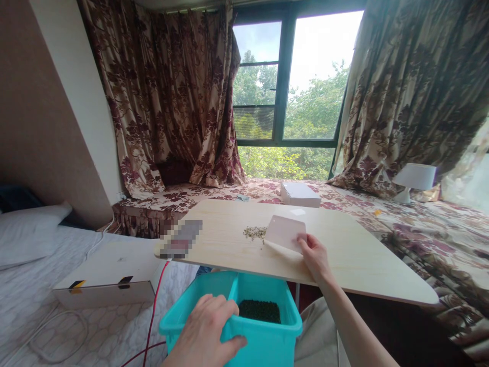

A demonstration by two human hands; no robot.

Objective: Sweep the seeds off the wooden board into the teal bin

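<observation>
My right hand [314,255] pinches the near right corner of a thin, pale plastic sheet [282,232], which tilts over the wooden tabletop [344,239]. Just left of the sheet lies a small spread of greenish-brown grains [253,233]. Below the table's near edge stands a turquoise bin [267,326] with a divider. Dark green grains [260,310] cover part of the floor of its right compartment. My left hand [216,326] grips the bin's near rim around the divider, thumb outside; the fingertips are partly hidden.
A blurred-out flat device [181,239] with a red cable [155,306] lies at the table's left end. On the bed at left sits a white box [110,270]. Behind the table are another white box [300,194] and a lamp [414,178].
</observation>
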